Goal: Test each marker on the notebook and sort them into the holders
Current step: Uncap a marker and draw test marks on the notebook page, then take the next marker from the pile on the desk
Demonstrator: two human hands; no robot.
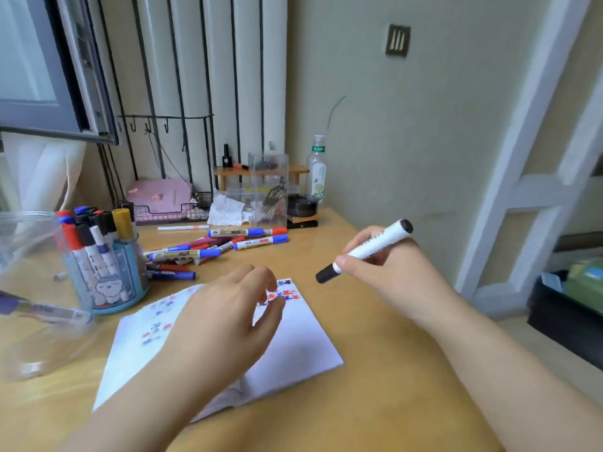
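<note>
My right hand (385,265) grips a white marker with a black cap (365,251), held tilted above the desk to the right of the open notebook (293,344). The notebook page carries red, blue and black test marks. My left hand (228,318) hovers over the notebook with loosely curled fingers and holds nothing. A blue holder (111,275) at the left stands full of several markers. A clear plastic jar (36,288) at the far left has one marker inside. A pile of loose markers (212,247) lies on the desk behind the notebook.
A wooden desk (375,402) carries a clear box (267,187), a plastic bottle (316,171), crumpled tissue (225,210), a pink case (160,195) in a wire basket and a small wooden shelf. The wall is behind, a dark bin at the right.
</note>
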